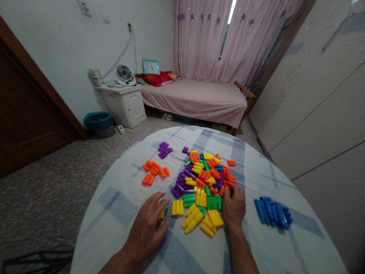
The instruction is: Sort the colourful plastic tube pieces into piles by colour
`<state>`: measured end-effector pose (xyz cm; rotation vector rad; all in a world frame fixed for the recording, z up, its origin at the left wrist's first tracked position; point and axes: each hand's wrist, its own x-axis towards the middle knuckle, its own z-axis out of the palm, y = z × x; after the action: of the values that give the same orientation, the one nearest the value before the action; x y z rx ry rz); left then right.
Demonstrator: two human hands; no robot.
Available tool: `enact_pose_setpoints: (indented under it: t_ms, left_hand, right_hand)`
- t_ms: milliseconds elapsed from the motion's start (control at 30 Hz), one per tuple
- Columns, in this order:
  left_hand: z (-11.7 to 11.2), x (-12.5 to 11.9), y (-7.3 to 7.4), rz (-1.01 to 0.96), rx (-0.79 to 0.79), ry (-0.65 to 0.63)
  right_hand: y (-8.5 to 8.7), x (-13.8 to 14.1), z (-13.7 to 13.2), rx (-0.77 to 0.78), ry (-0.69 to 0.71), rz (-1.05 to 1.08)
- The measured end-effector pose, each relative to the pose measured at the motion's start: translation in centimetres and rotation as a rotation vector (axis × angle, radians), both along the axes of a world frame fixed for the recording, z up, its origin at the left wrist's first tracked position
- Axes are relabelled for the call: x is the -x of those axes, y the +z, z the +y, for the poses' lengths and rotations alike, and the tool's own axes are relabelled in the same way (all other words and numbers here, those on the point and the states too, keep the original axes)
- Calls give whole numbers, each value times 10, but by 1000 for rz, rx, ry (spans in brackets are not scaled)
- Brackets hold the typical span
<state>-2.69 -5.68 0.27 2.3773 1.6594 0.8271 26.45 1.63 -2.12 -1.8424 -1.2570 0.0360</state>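
Observation:
A heap of coloured plastic bullet-shaped blocks (pixel 203 179) lies in the middle of a round table covered by a white and blue checked cloth (pixel 119 213). My left hand (pixel 148 224) rests palm down on the cloth, its fingers over a yellow block (pixel 161 214) at the heap's near left edge. My right hand (pixel 234 205) lies at the heap's near right edge, fingers curled and pinching at an orange block (pixel 228 186). Sorted groups lie apart: blue blocks (pixel 272 213) on the right, orange blocks (pixel 154 172) on the left, purple blocks (pixel 164 149) farther back.
Beyond the table stand a bed (pixel 196 99) with a pink cover, a white bedside cabinet (pixel 125 104) with a fan (pixel 124 74), and a teal bin (pixel 98 122). A wardrobe (pixel 322 95) fills the right side and a wooden door (pixel 25 114) the left.

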Motion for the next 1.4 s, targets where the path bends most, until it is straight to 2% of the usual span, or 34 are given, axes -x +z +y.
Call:
enact_pose_setpoints:
  t_ms: [200, 400, 500, 600, 767, 867, 967, 1067, 1167, 1233, 1300, 1400]
  left_hand:
    - [14, -26, 5, 37, 49, -114]
    - [22, -37, 10, 15, 68, -96]
    - [21, -26, 19, -22, 58, -52]
    - [20, -4, 24, -51, 28, 40]
    - [14, 27, 12, -76, 66, 184]
    - [8, 34, 5, -84, 97, 192]
    - [14, 40, 8, -125, 66, 207]
    - [46, 51, 20, -156, 9, 205]
    - [104, 58, 32, -92, 5, 193]
    - [149, 58, 37, 17, 72, 217]
    - [189, 56, 39, 158, 219, 212]
    - [233, 50, 41, 263, 353, 196]
  right_hand:
    - [-1, 0, 0, 5, -7, 1]
    - [0, 1, 0, -4, -5, -6]
    - [1, 1, 0, 3, -8, -6]
    - [2, 2, 0, 9, -5, -9]
    - [3, 2, -1, 16, -20, -4]
    - [2, 2, 0, 4, -8, 1]
    - [-1, 0, 1, 1, -4, -6]
    - [-3, -2, 2, 8, -7, -11]
    - [-3, -3, 2, 20, -12, -8]
    - [-3, -3, 2, 40, -10, -2]
    - [-3, -4, 2, 62, 0, 5]
    - [-6, -6, 2, 69, 13, 11]
